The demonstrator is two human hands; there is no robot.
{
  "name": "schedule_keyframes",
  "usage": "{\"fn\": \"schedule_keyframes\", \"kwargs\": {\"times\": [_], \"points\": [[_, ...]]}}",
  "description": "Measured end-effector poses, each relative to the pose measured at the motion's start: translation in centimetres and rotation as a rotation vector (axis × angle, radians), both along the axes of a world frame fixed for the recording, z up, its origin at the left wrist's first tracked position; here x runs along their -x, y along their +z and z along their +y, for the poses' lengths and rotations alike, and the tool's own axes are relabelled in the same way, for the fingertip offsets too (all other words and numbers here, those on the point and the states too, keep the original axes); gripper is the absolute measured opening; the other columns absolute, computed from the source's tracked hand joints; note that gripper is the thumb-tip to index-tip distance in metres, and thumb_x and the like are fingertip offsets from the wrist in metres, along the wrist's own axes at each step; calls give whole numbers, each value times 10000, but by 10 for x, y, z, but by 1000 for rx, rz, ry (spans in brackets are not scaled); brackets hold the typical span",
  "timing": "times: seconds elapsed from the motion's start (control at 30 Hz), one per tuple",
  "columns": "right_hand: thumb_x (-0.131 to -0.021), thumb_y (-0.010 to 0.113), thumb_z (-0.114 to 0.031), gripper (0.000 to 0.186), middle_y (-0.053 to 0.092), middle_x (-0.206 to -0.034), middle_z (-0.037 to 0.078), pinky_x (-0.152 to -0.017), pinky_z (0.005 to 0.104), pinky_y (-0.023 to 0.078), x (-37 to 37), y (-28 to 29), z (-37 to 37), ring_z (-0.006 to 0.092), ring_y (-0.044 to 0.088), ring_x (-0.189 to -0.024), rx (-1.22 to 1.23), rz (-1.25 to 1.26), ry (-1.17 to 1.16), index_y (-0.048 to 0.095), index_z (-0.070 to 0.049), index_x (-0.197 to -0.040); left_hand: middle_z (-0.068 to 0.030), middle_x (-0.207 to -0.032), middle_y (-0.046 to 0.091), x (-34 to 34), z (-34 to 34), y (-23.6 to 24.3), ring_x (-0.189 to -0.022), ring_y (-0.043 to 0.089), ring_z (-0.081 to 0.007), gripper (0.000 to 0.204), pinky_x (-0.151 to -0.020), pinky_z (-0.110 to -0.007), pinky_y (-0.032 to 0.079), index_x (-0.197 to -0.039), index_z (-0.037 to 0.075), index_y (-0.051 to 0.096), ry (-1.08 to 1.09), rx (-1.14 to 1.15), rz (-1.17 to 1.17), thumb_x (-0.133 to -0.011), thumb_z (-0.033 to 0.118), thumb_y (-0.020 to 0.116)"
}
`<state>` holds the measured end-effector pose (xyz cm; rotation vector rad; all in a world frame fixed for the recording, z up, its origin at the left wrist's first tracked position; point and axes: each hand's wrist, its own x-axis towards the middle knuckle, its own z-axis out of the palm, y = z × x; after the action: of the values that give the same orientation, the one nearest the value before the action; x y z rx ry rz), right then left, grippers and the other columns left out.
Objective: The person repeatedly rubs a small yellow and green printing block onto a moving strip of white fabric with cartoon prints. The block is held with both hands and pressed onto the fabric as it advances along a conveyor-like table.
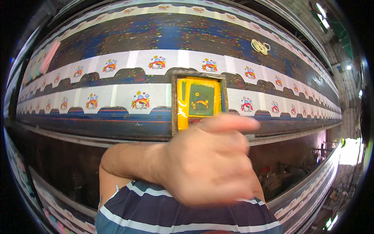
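Observation:
My left hand (212, 162) is large and close, crossing in front of my body from the left. One digit stretches to the right while the others look bent. Motion smears the fingers, and whatever they might hold does not show. Just beyond the hand lies a wooden-framed printing screen (174, 105) with yellow ink on its mesh, its near edge partly covered by the hand. A sliver of what seems my right arm (259, 189) shows behind; my right hand is out of sight. Printed white cloth pieces (155, 91) flank the screen.
A long dark, paint-speckled table (128, 33) carries several rows of white cloths with rainbow prints. A coil of cream cord (260, 46) lies on its far part. Pink and green cloths (48, 58) lie at the far left. Another table with prints (307, 195) stands at lower right.

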<state>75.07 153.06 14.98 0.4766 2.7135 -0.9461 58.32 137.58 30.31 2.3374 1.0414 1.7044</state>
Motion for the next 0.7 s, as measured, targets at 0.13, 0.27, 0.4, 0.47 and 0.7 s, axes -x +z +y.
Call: {"fn": "schedule_keyframes", "kwargs": {"times": [0.13,0.27,0.4,0.47,0.7], "points": [[-856,929,-203,570,758,-1415,186,-1186,545,532,-7,-19,-3,422,693,-1346,-205,284,40,766,-58,-1382,-36,-950,749,-35,8,33,-914,725,-254,82,-1097,-574,610,-961,115,821,107,-221,-57,-922,186,828],[-788,960,-187,608,771,-1352,155,-1114,517,563,-20,-40,-5,385,721,-1293,-266,442,31,760,-31,-1341,-107,-848,748,-50,19,45,-780,677,-232,252,-991,-572,699,-949,-27,817,280,-557,-148,-775,155,798],[-811,955,-173,570,761,-1356,158,-1112,518,562,-24,-43,-5,394,719,-1287,-253,444,27,763,-29,-1327,-87,-929,825,-29,-53,55,-899,783,-259,195,-1035,-550,653,-1003,51,817,337,-165,-24,-910,223,816],[-815,956,-175,562,758,-1355,159,-1111,517,562,-23,-41,-5,395,720,-1283,-245,462,23,763,-27,-1321,-87,-1050,838,1,-60,31,-1011,791,-277,188,-1134,-597,570,-1128,95,795,296,-263,97,-997,221,843],[-830,952,-167,574,754,-1354,164,-1120,505,560,-24,-39,-6,392,709,-1293,-224,442,-7,763,-24,-1352,-173,-1350,809,36,-23,-175,-1262,764,-324,261,-1233,-545,507,-1216,52,801,782,284,-406,-963,-12,813]]}}
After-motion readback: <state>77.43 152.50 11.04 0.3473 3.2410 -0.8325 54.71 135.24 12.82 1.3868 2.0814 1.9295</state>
